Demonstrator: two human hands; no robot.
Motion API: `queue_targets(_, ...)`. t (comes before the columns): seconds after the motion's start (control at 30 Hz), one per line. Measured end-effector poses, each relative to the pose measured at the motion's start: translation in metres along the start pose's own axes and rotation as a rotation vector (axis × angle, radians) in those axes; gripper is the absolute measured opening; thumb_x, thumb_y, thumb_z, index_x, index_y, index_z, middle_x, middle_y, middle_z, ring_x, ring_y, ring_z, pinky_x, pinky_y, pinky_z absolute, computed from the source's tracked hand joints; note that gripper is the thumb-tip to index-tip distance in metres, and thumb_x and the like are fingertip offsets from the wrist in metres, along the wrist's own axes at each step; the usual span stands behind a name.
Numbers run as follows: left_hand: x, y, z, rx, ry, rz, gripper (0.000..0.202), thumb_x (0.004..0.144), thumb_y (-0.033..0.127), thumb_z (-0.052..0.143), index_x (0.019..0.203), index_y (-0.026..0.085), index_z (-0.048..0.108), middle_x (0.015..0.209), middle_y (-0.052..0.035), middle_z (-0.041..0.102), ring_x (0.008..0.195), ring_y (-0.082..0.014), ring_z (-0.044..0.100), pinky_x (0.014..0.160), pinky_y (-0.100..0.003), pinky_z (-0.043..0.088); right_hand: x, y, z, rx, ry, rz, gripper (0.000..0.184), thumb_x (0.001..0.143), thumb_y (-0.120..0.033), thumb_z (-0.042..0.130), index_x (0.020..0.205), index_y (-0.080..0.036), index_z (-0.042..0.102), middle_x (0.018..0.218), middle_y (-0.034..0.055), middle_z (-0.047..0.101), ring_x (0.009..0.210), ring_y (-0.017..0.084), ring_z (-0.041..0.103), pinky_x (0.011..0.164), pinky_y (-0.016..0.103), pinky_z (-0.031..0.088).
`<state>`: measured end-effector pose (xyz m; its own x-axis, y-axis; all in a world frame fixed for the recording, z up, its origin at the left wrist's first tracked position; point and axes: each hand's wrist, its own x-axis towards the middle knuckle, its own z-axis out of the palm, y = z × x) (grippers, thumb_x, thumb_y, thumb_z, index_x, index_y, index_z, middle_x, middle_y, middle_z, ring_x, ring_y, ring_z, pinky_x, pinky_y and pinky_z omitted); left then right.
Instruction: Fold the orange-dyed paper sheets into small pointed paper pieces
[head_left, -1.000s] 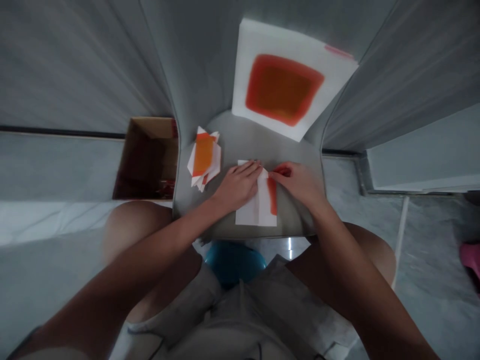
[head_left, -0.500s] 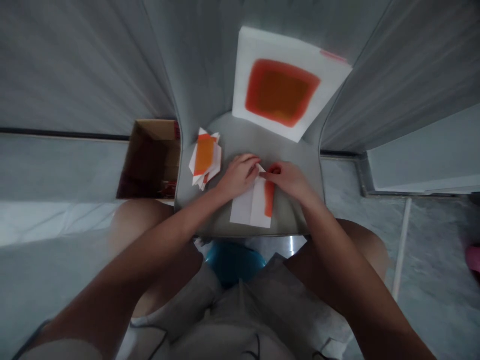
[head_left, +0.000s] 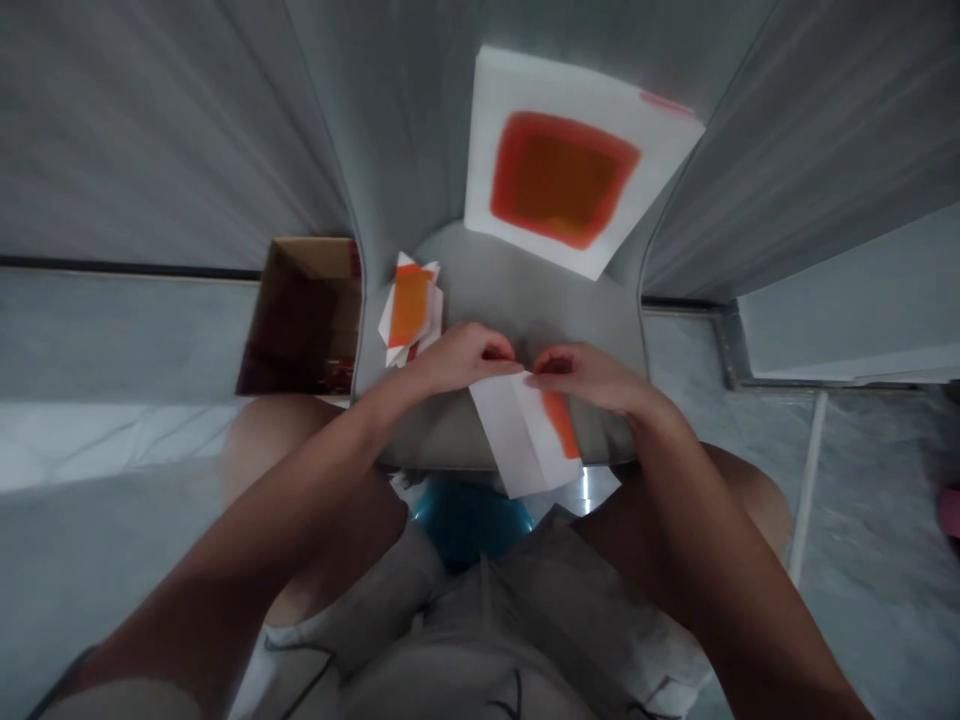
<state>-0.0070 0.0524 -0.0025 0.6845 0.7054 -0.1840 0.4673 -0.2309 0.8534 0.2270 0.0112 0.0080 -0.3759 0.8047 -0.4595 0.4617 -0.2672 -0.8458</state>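
A folded white paper with an orange stripe [head_left: 529, 430] hangs lifted above the near edge of a grey chair seat [head_left: 525, 290]. My left hand [head_left: 457, 358] pinches its top edge at the left. My right hand [head_left: 585, 375] pinches the same top edge just to the right, fingertips almost touching the left ones. A small pile of folded orange-and-white papers [head_left: 411, 310] lies on the seat left of my left hand. A stack of flat white sheets with an orange square [head_left: 574, 165] leans at the back of the seat.
An open cardboard box [head_left: 300, 320] stands on the floor left of the chair. A blue round object [head_left: 461, 520] sits under the seat between my knees. Grey tiled floor lies around, with a pink thing [head_left: 951, 505] at the far right edge.
The folded paper lay flat on the seat under both hands; now both hands have pinched its top edge and lifted it, and it hangs tilted toward me.
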Motion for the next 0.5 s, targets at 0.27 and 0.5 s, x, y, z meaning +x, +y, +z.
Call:
queue_targets(0.27, 0.0014, -0.0017, -0.0055, -0.102, -0.05, -0.061, 0.032, 0.087, 0.048, 0.07, 0.082, 0.019, 0.079, 0.073, -0.0015, 0.072, 0.064, -0.013, 0.058, 0.055, -0.024, 0.038, 0.0012, -0.0018, -0.0018, -0.086, 0.012, 0.013, 0.024, 0.079, -0.047, 0.075, 0.077, -0.024, 0.078, 0.077, -0.0003, 0.075, 0.072, 0.017, 0.064, 0.063, 0.028, 0.049)
queue_targets(0.5, -0.0025, 0.0014, -0.0004, -0.047, -0.194, -0.027, 0.032, 0.088, 0.05, 0.069, 0.091, 0.022, 0.084, 0.074, -0.0002, 0.073, 0.063, -0.0132, 0.058, 0.056, -0.025, 0.036, 0.0001, -0.0062, -0.0064, -0.164, -0.107, -0.035, 0.023, 0.08, -0.047, 0.074, 0.081, -0.025, 0.081, 0.078, -0.0013, 0.077, 0.074, 0.018, 0.065, 0.066, 0.028, 0.049)
